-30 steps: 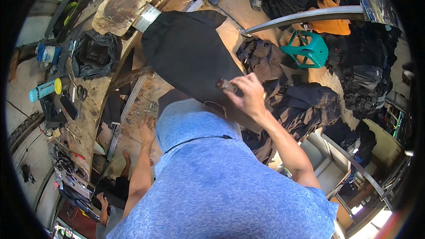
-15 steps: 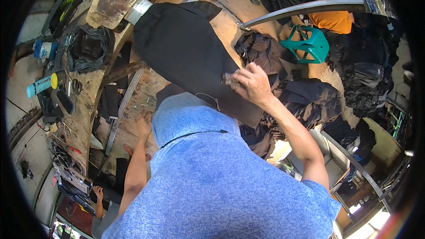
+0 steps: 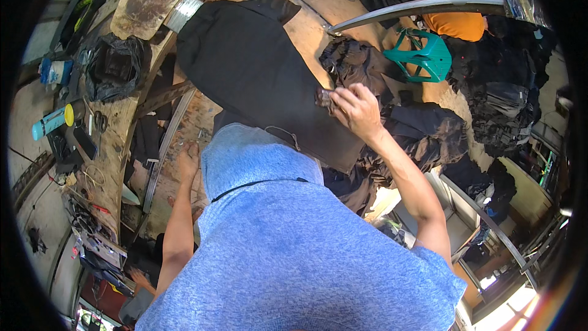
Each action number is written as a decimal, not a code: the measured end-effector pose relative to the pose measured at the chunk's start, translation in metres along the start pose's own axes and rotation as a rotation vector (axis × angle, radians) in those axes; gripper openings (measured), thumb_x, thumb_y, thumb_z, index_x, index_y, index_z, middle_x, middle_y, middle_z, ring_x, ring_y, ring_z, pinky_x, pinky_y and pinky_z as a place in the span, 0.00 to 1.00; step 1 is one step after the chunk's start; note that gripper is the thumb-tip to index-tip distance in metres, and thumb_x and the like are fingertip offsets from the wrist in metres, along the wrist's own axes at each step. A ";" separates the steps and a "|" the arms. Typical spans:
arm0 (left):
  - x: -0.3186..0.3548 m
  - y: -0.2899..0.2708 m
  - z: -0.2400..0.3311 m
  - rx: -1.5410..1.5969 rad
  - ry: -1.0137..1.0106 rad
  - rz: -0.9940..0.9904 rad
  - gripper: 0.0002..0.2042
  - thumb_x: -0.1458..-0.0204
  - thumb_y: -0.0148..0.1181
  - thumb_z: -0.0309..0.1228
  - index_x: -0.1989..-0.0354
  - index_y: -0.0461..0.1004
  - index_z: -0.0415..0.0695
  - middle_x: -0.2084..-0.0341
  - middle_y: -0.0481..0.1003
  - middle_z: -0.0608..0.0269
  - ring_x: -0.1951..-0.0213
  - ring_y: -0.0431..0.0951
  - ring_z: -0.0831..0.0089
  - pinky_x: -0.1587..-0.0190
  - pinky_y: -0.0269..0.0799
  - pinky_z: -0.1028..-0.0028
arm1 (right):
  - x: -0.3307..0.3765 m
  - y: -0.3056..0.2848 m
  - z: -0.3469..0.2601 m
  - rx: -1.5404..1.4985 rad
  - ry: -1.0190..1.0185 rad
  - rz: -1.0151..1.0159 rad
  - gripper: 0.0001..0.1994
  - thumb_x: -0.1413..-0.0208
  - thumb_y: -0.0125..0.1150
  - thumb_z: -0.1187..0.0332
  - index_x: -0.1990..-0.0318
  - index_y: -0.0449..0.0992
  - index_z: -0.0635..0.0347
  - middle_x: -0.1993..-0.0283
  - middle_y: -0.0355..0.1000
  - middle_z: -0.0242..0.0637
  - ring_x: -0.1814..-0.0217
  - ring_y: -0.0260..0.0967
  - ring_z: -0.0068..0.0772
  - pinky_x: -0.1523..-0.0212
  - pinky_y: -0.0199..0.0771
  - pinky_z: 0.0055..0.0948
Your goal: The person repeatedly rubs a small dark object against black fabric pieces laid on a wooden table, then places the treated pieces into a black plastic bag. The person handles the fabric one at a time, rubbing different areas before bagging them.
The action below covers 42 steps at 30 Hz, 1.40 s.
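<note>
Right hand [image 3: 360, 112] has shifted toward the edge of the black cloth [image 3: 257, 67], grip pinching a small dark object [image 3: 324, 98]

A cloth or garment workshop: dark fabric heaps [image 3: 429, 138] crowd the floor [image 3: 318, 1], a black cloth piece [image 3: 251, 67] lies spread out flat, and the wooden tabletop [image 3: 117, 147] (stained and well worn) carries scissors [image 3: 100, 121]; a co-worker in orange [image 3: 456, 26] is near more dark fabric.

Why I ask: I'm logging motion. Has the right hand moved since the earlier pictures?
Yes: the right hand has moved rightward across the black cloth, closer to the green stool.
</note>
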State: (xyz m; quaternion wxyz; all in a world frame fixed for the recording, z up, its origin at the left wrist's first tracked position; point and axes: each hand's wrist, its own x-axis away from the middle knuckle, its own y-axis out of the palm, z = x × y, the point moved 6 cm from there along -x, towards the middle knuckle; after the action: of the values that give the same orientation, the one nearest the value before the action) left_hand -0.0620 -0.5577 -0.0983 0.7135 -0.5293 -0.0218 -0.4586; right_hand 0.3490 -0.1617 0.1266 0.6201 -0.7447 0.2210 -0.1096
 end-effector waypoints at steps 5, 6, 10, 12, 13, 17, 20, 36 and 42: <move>-0.069 -0.043 0.047 0.360 -0.044 -0.035 0.22 0.25 0.61 0.41 0.36 0.82 0.33 0.40 0.85 0.45 0.35 0.82 0.59 0.32 0.73 0.66 | 0.019 -0.005 0.003 -0.527 0.270 -0.432 0.17 0.54 0.85 0.66 0.55 0.90 0.56 0.55 0.85 0.32 0.49 0.75 0.41 0.46 0.80 0.39; -0.087 -0.054 0.067 0.447 0.013 -0.024 0.23 0.25 0.61 0.43 0.35 0.82 0.34 0.39 0.84 0.47 0.34 0.81 0.61 0.32 0.72 0.67 | 0.008 -0.014 0.006 -0.589 0.299 -0.371 0.17 0.52 0.85 0.66 0.55 0.90 0.56 0.54 0.85 0.32 0.48 0.76 0.40 0.46 0.80 0.39; -0.148 -0.098 0.164 0.844 0.174 0.019 0.33 0.27 0.66 0.43 0.22 0.67 0.36 0.26 0.72 0.47 0.27 0.73 0.63 0.25 0.65 0.67 | -0.091 -0.033 0.008 -0.577 0.312 -0.111 0.16 0.50 0.85 0.69 0.54 0.89 0.58 0.52 0.85 0.34 0.50 0.77 0.39 0.45 0.79 0.39; -0.166 -0.114 0.219 0.890 0.297 -0.004 0.45 0.32 0.72 0.41 0.15 0.51 0.35 0.19 0.61 0.45 0.20 0.63 0.59 0.20 0.59 0.64 | -0.171 -0.024 -0.006 -0.565 0.287 0.018 0.19 0.48 0.84 0.67 0.49 0.88 0.58 0.51 0.84 0.41 0.47 0.78 0.42 0.44 0.79 0.39; -0.171 -0.117 0.244 0.881 0.349 -0.038 0.53 0.34 0.75 0.41 0.13 0.42 0.35 0.16 0.56 0.43 0.18 0.58 0.57 0.18 0.56 0.63 | -0.218 -0.015 -0.018 -0.568 0.246 0.135 0.22 0.45 0.83 0.58 0.45 0.88 0.54 0.52 0.82 0.44 0.47 0.78 0.49 0.44 0.80 0.44; -0.182 -0.129 0.296 0.555 0.321 -0.218 0.70 0.49 0.87 0.39 0.14 0.30 0.29 0.17 0.53 0.37 0.18 0.58 0.53 0.19 0.59 0.60 | -0.385 0.057 -0.072 -0.629 0.219 0.114 0.28 0.42 0.80 0.51 0.40 0.83 0.60 0.44 0.82 0.53 0.40 0.80 0.59 0.41 0.81 0.54; -0.182 -0.142 0.292 0.384 0.159 -0.374 0.47 0.47 0.84 0.44 0.26 0.68 0.26 0.35 0.79 0.43 0.34 0.80 0.57 0.31 0.76 0.62 | -0.465 0.099 -0.106 -0.693 0.170 0.047 0.40 0.40 0.79 0.51 0.25 0.70 0.57 0.28 0.74 0.58 0.26 0.72 0.61 0.32 0.77 0.54; -0.259 -0.144 0.369 0.794 0.212 -0.854 0.25 0.27 0.66 0.41 0.30 0.76 0.36 0.37 0.82 0.57 0.41 0.85 0.66 0.39 0.80 0.64 | -0.016 0.016 -0.103 -0.347 1.131 0.719 0.06 0.36 0.76 0.64 0.57 0.92 0.53 0.65 0.83 0.36 0.62 0.79 0.35 0.60 0.80 0.37; -0.271 -0.142 0.380 0.706 0.186 -0.702 0.27 0.30 0.70 0.35 0.27 0.73 0.34 0.36 0.81 0.57 0.38 0.83 0.64 0.35 0.79 0.64 | 0.204 0.142 -0.197 -1.133 2.535 1.380 0.36 0.28 0.65 0.38 0.29 0.71 0.61 0.45 0.82 0.34 0.48 0.79 0.35 0.51 0.81 0.43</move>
State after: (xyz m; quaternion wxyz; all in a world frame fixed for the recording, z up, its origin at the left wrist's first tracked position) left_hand -0.1423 -0.0944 0.0331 0.6508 -0.1735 -0.2886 -0.6805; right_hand 0.4147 -0.4475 0.0072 -0.3912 -0.0538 0.8828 -0.2544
